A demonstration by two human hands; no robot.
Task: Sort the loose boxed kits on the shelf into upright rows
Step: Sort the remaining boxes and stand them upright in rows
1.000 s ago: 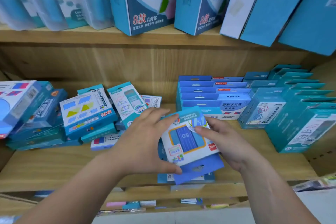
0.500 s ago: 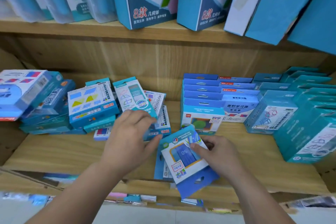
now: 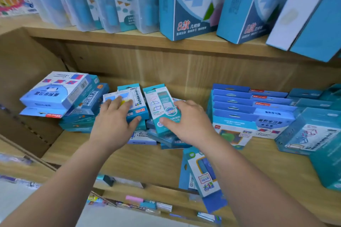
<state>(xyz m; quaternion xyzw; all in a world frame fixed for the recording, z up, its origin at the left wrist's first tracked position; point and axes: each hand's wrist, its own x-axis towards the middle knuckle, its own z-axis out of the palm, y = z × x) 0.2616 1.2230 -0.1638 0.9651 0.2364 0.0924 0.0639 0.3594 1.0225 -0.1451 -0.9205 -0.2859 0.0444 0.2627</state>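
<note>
A loose heap of small blue and teal boxed kits lies in the middle of the wooden shelf (image 3: 140, 160). My left hand (image 3: 112, 121) grips a blue kit with coloured shapes (image 3: 136, 105) on top of the heap, thumb at its lower corner. My right hand (image 3: 188, 123) holds a teal and white kit (image 3: 158, 105) beside it, thumb on its front face. A white and blue card kit (image 3: 203, 177) lies flat at the shelf's front edge, under my right forearm, overhanging the edge.
Flat stacks of blue kits (image 3: 60, 96) sit at the left. Upright rows of blue kits (image 3: 239, 108) and teal kits (image 3: 311, 131) fill the right. Tall boxes (image 3: 191, 2) lean on the shelf above. A cardboard wall (image 3: 24, 83) closes the left side.
Both hands let go of the white and blue card kit, which now lies at the shelf front. They moved up and left onto the heap and each took hold of a kit.
</note>
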